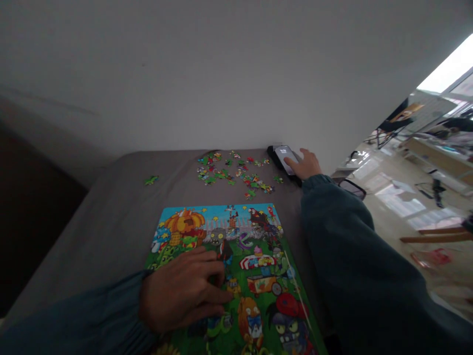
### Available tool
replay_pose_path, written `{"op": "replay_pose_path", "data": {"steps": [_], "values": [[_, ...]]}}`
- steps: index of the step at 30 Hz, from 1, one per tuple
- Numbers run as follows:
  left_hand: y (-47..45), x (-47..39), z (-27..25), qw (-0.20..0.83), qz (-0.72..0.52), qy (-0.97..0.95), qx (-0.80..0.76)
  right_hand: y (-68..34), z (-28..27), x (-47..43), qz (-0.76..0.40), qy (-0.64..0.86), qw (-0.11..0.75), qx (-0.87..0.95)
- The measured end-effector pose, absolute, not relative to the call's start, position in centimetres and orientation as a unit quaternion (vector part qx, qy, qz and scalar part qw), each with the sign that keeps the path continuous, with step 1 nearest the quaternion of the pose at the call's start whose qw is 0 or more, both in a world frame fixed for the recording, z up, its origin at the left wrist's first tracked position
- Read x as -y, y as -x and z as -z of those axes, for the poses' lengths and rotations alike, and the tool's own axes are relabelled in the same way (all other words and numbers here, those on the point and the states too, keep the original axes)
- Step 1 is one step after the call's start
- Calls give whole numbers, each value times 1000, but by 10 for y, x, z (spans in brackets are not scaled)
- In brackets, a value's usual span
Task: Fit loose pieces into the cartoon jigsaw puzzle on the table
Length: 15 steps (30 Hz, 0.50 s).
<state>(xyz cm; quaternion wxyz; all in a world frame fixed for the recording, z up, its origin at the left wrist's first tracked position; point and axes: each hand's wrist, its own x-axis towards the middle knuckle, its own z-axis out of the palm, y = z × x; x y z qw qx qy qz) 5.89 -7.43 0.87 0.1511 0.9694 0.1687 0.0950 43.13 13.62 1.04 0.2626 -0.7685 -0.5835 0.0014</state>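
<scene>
My left hand (190,288) lies over a colourful cartoon picture board (266,276), its fingers loosely bent and apart, with nothing seen in them. The board shows a pumpkin, zombies and a food cart, and my hand and sleeve cover part of its left side. At the far right of the grey cloth-covered table, my right hand (308,165) reaches to a phone (284,153) with a lit screen. Its thumb touches the screen and the other fingers are spread past the phone's right side. Beneath the phone lies a black object (274,157) whose kind I cannot make out.
Several loose jigsaw pieces (221,175) lie scattered behind the board. One separate puzzle piece (151,180) sits to the left on the grey cloth (121,197). A pale wall (207,74) rises behind the table. Glasses (353,188) are at the right, beyond my sleeve.
</scene>
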Motion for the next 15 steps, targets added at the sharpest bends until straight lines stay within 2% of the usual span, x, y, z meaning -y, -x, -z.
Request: {"op": "replay_pose_path", "data": {"steps": [6, 10, 15], "values": [[-60, 73, -10, 142, -89, -971, -173, -432, 15, -103, 80, 730, 331, 593], [-60, 76, -10, 127, -81, -973, -174, -427, 21, -95, 112, 725, 330, 594], [-60, 77, -7, 132, -70, -972, -182, -429, 24, -99, 99, 726, 327, 597]]}}
